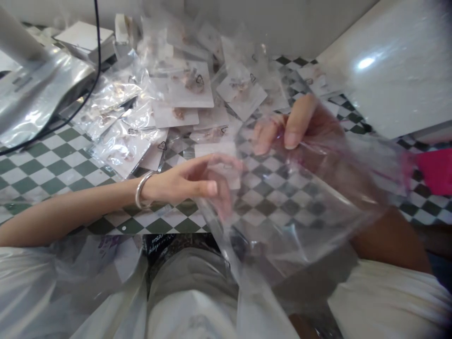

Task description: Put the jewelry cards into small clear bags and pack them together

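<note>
A large clear plastic bag (282,202) with a pinkish line near its top hangs over the table's front edge. My right hand (303,125) pinches its upper edge between thumb and fingers. Farther left, my left hand (197,181), with a silver bangle (141,189) at the wrist, reaches to the bag's left side. Its thumb stands apart from loosely curved fingers, which show through the film and are slightly blurred. Whether those fingers are inside or behind the bag, I cannot tell. Beyond both hands lies a pile of small clear packets with white cards (187,84).
A green-and-white checkered cloth (52,160) covers the table. A black cable (98,52) crosses the left side near a silvery plastic bag (42,94). White boxes (84,37) stand at the back left. At right are a white panel (391,70) and a bright pink item (436,172).
</note>
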Available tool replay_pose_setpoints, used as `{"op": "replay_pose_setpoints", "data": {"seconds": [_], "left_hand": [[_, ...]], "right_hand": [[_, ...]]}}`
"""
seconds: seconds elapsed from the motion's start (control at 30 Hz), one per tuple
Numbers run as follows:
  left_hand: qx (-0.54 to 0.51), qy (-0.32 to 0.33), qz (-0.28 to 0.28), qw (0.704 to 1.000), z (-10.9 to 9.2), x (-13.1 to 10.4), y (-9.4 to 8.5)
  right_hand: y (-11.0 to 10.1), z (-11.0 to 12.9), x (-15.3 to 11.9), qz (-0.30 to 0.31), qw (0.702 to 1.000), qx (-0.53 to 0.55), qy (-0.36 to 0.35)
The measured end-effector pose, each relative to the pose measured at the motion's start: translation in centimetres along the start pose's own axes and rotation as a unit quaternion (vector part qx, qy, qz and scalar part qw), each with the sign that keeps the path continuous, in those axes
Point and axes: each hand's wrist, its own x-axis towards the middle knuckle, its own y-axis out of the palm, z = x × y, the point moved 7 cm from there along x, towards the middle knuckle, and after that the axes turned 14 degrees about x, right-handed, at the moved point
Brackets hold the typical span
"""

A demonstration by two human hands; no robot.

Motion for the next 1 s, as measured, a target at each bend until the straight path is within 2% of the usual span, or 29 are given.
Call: {"op": "replay_pose_setpoints", "data": {"seconds": [0.13,0.2,0.27,0.33,0.4,0.47,0.53,0.63,0.87,1.0], "left_hand": [[-0.114,-0.068,0.066,0.989,-0.1,-1.9,1.9],[-0.131,-0.068,0.064,0.987,0.3,-2.1,1.8],[-0.096,-0.048,-0.001,0.994,1.0,-1.6,0.4],[-0.009,-0.003,-0.104,0.994,1.4,-0.9,-2.0],[0.107,0.041,-0.193,0.975,1.3,-0.5,-4.0],[0.225,0.057,-0.224,0.947,0.9,-0.1,-4.9],[0.307,0.052,-0.226,0.923,0.7,0.4,-5.1],[0.342,0.061,-0.246,0.905,0.1,0.7,-5.1],[0.377,0.100,-0.268,0.881,-0.4,1.1,-4.6],[0.384,0.082,-0.257,0.883,-0.3,1.1,-4.8]], "right_hand": [[-1.6,-1.9,-0.1,0.028,0.998,0.026,0.057],[-2.1,-3.5,-0.2,0.023,0.995,0.041,0.092],[-2.4,-5.1,-0.3,0.003,0.993,0.048,0.109],[-2.4,-6.5,-0.5,-0.011,0.991,0.049,0.124],[-2.4,-7.7,-0.6,-0.015,0.988,0.053,0.145],[-2.4,-8.2,-0.6,-0.019,0.986,0.055,0.154],[-2.5,-8.2,-0.4,-0.019,0.988,0.053,0.144],[-2.4,-7.9,-0.4,-0.028,0.987,0.055,0.148],[-2.0,-7.4,-1.0,-0.030,0.991,0.034,0.127],[-3.7,-5.4,-1.8,-0.068,0.990,-0.057,0.114]]}}
